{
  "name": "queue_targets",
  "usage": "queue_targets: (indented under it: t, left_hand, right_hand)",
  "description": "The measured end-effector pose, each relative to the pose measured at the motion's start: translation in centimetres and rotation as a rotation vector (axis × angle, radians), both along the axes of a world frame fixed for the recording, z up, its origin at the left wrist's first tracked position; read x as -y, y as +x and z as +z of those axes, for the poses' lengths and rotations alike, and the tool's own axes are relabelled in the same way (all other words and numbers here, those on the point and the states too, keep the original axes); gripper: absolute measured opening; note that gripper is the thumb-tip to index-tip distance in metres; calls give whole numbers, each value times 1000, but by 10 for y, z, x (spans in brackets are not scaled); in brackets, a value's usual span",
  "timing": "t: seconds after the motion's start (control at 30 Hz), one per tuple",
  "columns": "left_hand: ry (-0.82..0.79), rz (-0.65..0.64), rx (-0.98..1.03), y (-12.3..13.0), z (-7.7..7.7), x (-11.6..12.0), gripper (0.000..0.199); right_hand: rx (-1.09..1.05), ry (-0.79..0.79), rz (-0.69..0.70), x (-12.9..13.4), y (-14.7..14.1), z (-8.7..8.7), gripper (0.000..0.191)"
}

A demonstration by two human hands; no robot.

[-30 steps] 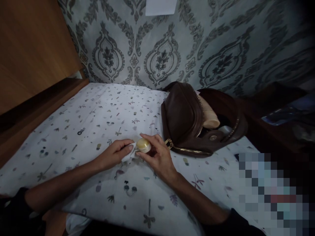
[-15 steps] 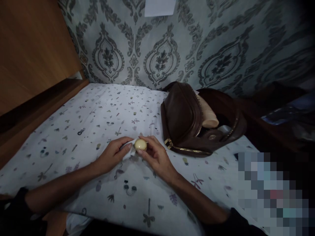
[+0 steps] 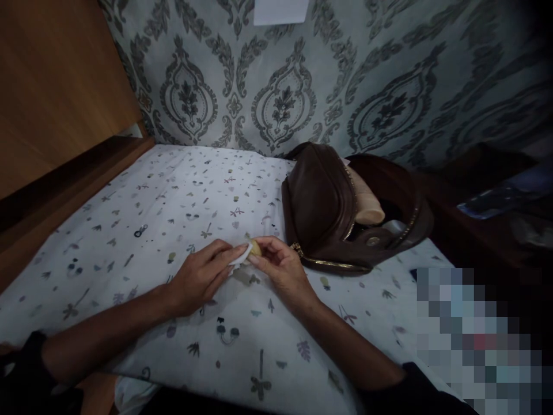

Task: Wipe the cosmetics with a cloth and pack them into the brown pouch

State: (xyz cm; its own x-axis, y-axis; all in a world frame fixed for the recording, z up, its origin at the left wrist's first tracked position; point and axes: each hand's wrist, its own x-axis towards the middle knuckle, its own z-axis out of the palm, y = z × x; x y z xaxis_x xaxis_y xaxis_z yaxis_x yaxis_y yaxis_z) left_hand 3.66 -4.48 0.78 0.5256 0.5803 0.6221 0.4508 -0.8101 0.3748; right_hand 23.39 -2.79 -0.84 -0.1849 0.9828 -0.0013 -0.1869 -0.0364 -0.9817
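My left hand point(image 3: 207, 270) pinches a small white cloth point(image 3: 241, 255) and presses it against a small round yellowish object point(image 3: 255, 248). The fingers of my right hand point(image 3: 280, 266) hold that object from the right side. Part of it is covered by the cloth and fingertips. Both hands are close together above the white patterned sheet point(image 3: 173, 190). Just right of them lies a dark brown bag point(image 3: 317, 196), its zip open, with a beige item point(image 3: 367, 202) sticking out.
Behind the sheet rises a wall with a grey ornamental pattern point(image 3: 283, 104). Brown wooden furniture point(image 3: 64, 86) borders the left side. A clear plastic item point(image 3: 488, 202) lies in the dark area at right. The lower right is pixelated.
My left hand has moved right, bringing the white cloth over the round object. The object has turned, so its glossy face no longer shows fully.
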Motion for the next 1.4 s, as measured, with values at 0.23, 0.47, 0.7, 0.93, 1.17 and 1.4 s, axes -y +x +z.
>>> queue_targets:
  t: [0.23,0.47,0.7,0.93,1.17,1.4]
  left_hand:
    - [178,106,-129,-4,-5,0,46]
    - [-92,-6,27,-5,3,-2,46]
    - [-579,-33,186,-8,9,-7,35]
    - [-1286,8,397,-4,7,-4,49]
    - [-1432,18,495,-2,7,-6,46]
    - [-1423,-36,500,1,12,-3,48]
  right_hand:
    - [-72,-28,75,-1,-1,-1,47]
    - [-49,-27,158,1,0,-1,47]
    - [-51,-19,186,1,0,-3,48]
    - [18,98,63,2,0,3,43]
    - [166,251,-58,6,-2,5,34]
    - [230,316,-171,5,-1,5,28]
